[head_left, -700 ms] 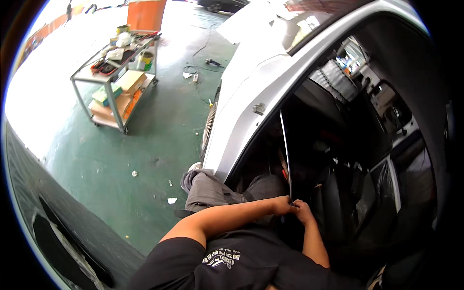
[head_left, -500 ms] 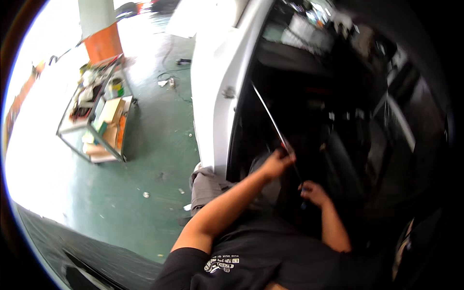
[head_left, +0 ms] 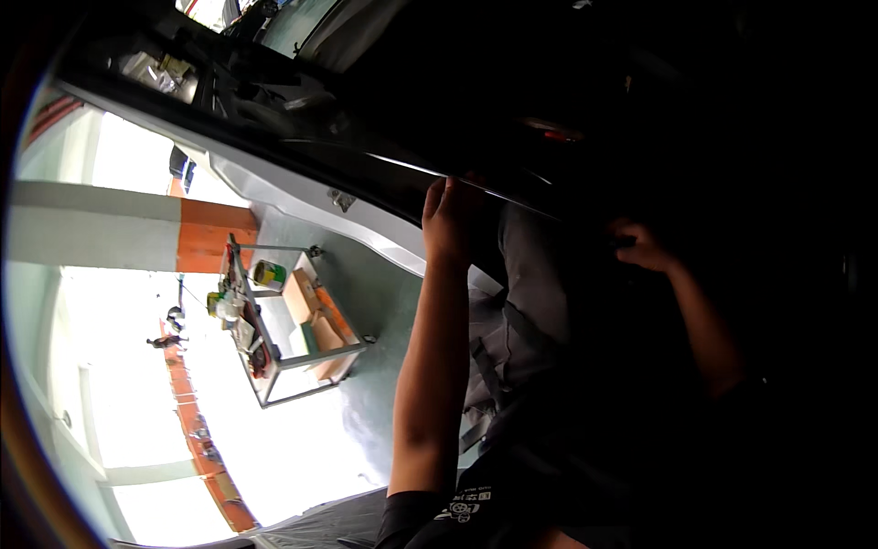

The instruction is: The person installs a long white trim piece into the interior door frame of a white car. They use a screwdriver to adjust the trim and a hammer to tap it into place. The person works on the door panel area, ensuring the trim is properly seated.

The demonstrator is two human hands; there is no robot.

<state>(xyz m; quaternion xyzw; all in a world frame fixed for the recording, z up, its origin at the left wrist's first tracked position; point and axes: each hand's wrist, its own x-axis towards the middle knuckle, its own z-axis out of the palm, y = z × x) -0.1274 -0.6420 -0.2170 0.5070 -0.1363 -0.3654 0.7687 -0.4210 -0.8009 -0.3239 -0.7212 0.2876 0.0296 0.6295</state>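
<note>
A long thin metal rod point(head_left: 407, 164) slants across the dark car interior. My left hand point(head_left: 445, 224) is closed around it partway along, fingertips on its upper side. The rod runs on down to the right and fades into shadow toward my right hand point(head_left: 643, 247). That hand is closed with curled fingers at the rod's lower end. Deep shadow hides the end itself; a blue handle showed there half a second ago. The rod's far tip lies near the dark lower edge of the window opening.
A white car body edge point(head_left: 274, 188) borders the opening on my left. Outside, a metal cart point(head_left: 311, 359) carries tins, boxes and tools. Behind it stands an orange and white pillar point(head_left: 215, 233). My grey trouser leg point(head_left: 535, 274) is below the rod.
The view has swung and tilted, so the cart and pillar now appear sideways. Relative to the picture, the rod lies flatter, and both hands sit higher and farther apart.
</note>
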